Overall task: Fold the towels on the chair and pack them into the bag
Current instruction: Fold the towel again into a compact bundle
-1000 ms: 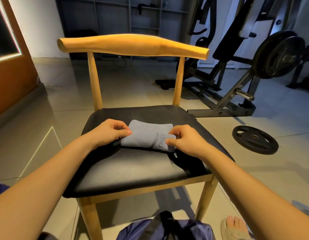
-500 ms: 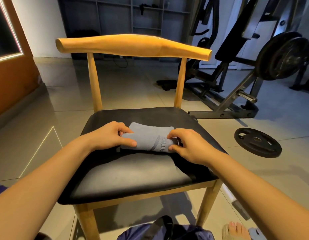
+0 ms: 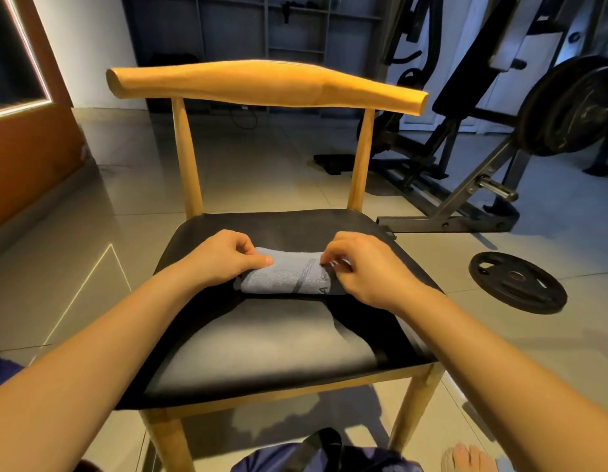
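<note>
Room (head view): tiled floor [image 3: 261,172] with a glossy sheen, dark shelving [image 3: 261,28] along the back wall, and an orange panel at the left edge of the frame.
Gym gear: a black weight bench [image 3: 466,185] fills the upper right, and a loose weight plate [image 3: 517,282] lies flat on the tiles at mid right, well apart from the chair.
Chair: the wooden chair [image 3: 261,85] fills the centre, its curved backrest across the top and its black padded seat below.
Towel: the grey-blue towel [image 3: 289,277] lies on the seat in the middle of the frame, folded into a small thick bundle.
Writing: dark woven marks run across the right end of the towel; one looks like an "A", and the rest is covered or too small to read.
Left hand: the left hand [image 3: 221,257] grips the left end of the towel, thumb laid flat on top and fingers curled over the far edge.
Right hand: the right hand [image 3: 367,270] pinches the right end of the towel with curled fingertips.
Bag: the blue-purple bag [image 3: 330,454] with a black strap sits at the bottom edge, below the front rail of the chair.
Foot: bare toes [image 3: 466,458] show at the lower right.
</note>
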The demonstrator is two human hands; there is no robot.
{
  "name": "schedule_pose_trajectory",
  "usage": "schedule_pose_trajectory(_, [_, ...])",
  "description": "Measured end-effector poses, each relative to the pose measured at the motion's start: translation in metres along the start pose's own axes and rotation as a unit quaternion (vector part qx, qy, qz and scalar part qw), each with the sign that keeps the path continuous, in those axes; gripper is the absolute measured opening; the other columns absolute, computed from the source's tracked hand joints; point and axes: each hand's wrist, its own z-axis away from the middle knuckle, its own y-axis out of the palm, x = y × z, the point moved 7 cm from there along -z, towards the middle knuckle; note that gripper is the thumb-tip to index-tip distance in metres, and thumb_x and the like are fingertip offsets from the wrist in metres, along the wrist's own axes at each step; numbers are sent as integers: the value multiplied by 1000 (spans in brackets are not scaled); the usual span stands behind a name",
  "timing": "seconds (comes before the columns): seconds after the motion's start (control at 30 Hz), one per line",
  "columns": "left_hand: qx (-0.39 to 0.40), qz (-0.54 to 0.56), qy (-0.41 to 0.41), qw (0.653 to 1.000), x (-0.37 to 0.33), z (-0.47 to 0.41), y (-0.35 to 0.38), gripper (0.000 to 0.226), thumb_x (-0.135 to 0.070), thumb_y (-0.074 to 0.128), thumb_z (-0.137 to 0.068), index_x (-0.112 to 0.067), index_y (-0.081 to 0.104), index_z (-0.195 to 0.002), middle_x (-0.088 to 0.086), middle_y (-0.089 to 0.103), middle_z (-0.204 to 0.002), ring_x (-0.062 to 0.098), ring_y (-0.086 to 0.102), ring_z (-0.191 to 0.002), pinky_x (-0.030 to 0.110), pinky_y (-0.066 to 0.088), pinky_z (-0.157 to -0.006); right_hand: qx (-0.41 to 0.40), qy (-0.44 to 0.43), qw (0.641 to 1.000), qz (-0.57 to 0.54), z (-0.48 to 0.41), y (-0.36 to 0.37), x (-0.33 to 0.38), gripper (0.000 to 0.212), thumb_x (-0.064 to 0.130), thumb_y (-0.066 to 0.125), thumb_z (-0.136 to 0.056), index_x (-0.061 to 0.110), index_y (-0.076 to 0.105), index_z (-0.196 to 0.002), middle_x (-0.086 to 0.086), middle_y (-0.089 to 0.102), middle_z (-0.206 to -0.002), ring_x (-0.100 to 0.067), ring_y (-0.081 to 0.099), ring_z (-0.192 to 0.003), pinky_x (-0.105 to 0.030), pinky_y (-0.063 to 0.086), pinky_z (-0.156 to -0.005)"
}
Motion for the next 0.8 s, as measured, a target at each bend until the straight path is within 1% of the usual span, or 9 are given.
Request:
schedule_pose_trajectory(0.07, [-31,-22,7,999,-2,1,-3,34,-46,84,-79,-15,69,-80,-3,68,-74,12,57,-69,27,44,-65,24,-17,1000,3,0,2,4,19,21,65,-92,24,76,-108,9,65,-101,-17,62,-92,-36,54,-81])
schedule_pose_trajectory(0.13, [-43,-29,47,998,-10,3,-4,25,-40,84,-80,-18,71,-78,-5,68,-71,12,57,-67,31,47,-67,65,-28,997,20,2,2,5,25,37,71,-90,27,72,-113,12,64,-103,-13,60,-92,-34,53,-82])
schedule_pose_trajectory(0.23, [-10,-22,103,994,-20,8,-2,13,-38,81,-84,-26,76,-82,-9,73,-80,10,67,-78,38,57,-80,88,-33,994,46,-1,7,3,29,37,74,-90,28,70,-117,10,66,-105,-17,62,-97,-35,53,-84])
schedule_pose_trajectory(0.33, [64,-61,95,992,-15,13,1,35,-52,86,-73,-35,75,-102,-14,72,-102,7,66,-98,31,54,-90,90,20,996,-22,-10,13,-11,27,28,70,-95,24,72,-121,6,70,-114,-18,64,-104,-35,52,-92])
schedule_pose_trajectory(0.4, [70,-102,90,988,-9,15,4,45,-51,85,-74,-37,71,-115,-12,69,-113,8,64,-103,32,53,-93,103,56,991,-63,-16,17,-22,26,27,67,-97,24,72,-123,4,72,-116,-18,64,-106,-36,52,-97])
schedule_pose_trajectory(0.53, [57,-25,70,996,-5,11,5,22,-39,76,-89,-30,74,-109,-8,74,-101,11,68,-95,31,56,-89,76,47,995,-33,-26,14,-23,20,31,64,-98,27,72,-116,6,71,-108,-19,64,-102,-40,55,-91])
schedule_pose_trajectory(0.6, [56,-6,56,997,-2,6,4,18,-37,73,-92,-27,74,-107,-5,74,-101,12,68,-95,25,53,-83,39,-2,999,-2,-27,8,-11,28,39,68,-94,28,68,-119,8,69,-112,-17,62,-105,-38,53,-91])
schedule_pose_trajectory(0.67, [42,9,38,998,2,1,2,17,-37,73,-92,-27,71,-106,-4,72,-101,10,65,-91,22,48,-77,48,-59,997,23,-26,10,4,39,44,73,-88,29,65,-124,9,66,-116,-16,59,-106,-37,50,-92])
schedule_pose_trajectory(0.8, [23,39,-1,999,7,-4,6,16,-38,67,-95,-23,71,-97,1,71,-96,13,62,-85,27,48,-76,46,-70,995,47,-33,23,3,32,27,69,-92,27,65,-124,6,67,-113,-20,59,-104,-39,49,-91])
